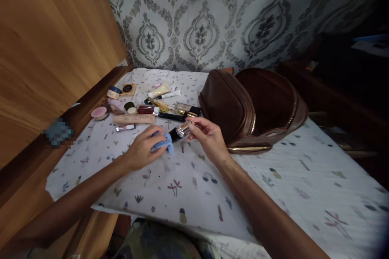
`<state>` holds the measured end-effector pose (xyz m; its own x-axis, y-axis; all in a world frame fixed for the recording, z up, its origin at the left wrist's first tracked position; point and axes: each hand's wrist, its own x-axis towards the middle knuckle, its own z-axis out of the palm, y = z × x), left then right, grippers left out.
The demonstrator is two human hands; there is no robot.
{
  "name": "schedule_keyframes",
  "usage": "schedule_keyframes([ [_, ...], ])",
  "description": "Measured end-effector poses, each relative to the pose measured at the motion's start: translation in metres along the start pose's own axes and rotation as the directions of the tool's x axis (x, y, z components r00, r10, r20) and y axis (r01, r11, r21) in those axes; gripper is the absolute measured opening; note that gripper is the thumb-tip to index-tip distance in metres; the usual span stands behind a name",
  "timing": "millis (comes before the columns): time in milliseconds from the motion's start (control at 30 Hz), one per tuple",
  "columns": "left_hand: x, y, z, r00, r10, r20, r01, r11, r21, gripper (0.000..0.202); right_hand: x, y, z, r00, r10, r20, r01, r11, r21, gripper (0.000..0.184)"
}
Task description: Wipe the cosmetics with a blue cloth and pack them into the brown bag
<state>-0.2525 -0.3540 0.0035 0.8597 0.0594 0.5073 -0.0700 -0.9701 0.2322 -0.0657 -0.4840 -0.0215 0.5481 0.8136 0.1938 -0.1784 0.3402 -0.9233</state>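
A small blue cloth (162, 141) is bunched in my left hand (142, 149), whose fingers are closed on it at the dark end of a cosmetic tube (179, 131). This tube is black with a shiny silver band and a metallic end, and it tilts up to the right above the sheet. My right hand (208, 135) pinches the metallic end between thumb and fingers. Just beyond my hands lie a black pencil-like tube (172, 117), a dark red bottle (146, 109) and a long beige tube (133, 119).
An open brown leather bag (226, 101) stands to the right. More cosmetics lie at the back left, among them a pink compact (99, 113), a navy-lidded jar (114, 92) and a cream tube (159, 90). A wooden panel (57, 48) rises on the left; patterned wallpaper stands behind.
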Motion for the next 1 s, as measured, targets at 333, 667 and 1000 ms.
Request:
schedule_keyframes([
  [333,0.016,0.0,0.024,0.987,0.16,0.014,-0.158,0.955,0.251,0.006,0.0,0.003,0.0,0.998,-0.041,-0.037,0.04,0.999,-0.028,0.037],
  [667,-0.011,-0.031,0.014,0.989,-0.122,0.084,0.107,0.98,0.166,0.014,0.001,0.007,-0.004,1.0,0.003,-0.028,-0.005,0.998,-0.055,0.043],
  [1000,0.03,0.002,0.029,0.984,0.178,-0.021,-0.168,0.958,0.234,0.012,-0.005,0.009,0.005,0.995,-0.08,-0.063,0.065,0.974,-0.216,0.042],
])
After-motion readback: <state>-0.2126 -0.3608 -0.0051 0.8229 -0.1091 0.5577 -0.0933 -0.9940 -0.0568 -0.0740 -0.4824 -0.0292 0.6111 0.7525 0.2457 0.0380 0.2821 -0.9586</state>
